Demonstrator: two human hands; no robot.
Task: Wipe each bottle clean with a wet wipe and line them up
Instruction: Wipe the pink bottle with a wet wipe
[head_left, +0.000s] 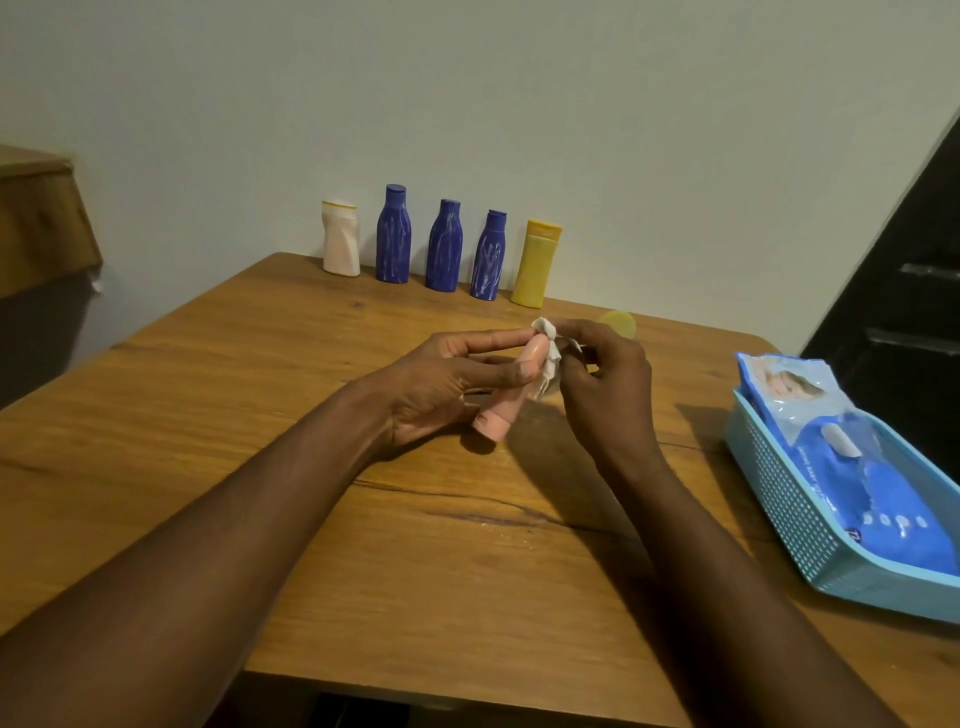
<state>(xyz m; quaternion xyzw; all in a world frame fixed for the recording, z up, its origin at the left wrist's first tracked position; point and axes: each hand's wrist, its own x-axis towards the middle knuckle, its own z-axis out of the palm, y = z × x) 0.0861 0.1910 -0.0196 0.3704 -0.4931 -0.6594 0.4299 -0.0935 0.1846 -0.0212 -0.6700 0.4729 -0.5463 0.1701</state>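
Observation:
My left hand (447, 384) holds a small pink bottle (506, 410) above the middle of the wooden table (363, 519), cap end down toward me. My right hand (602, 379) pinches a crumpled white wet wipe (548, 345) against the bottle's upper end. Along the back edge stands a row of bottles: a white one (340, 239), three blue ones (393, 236) (444, 247) (489, 257) and a yellow one (536, 262). A small yellow object (621, 323) lies behind my right hand, partly hidden.
A light blue plastic basket (779, 499) sits at the table's right edge and holds a blue pack of wet wipes (852, 467). The wall runs close behind the bottle row. A brown piece of furniture (41, 223) stands at the left.

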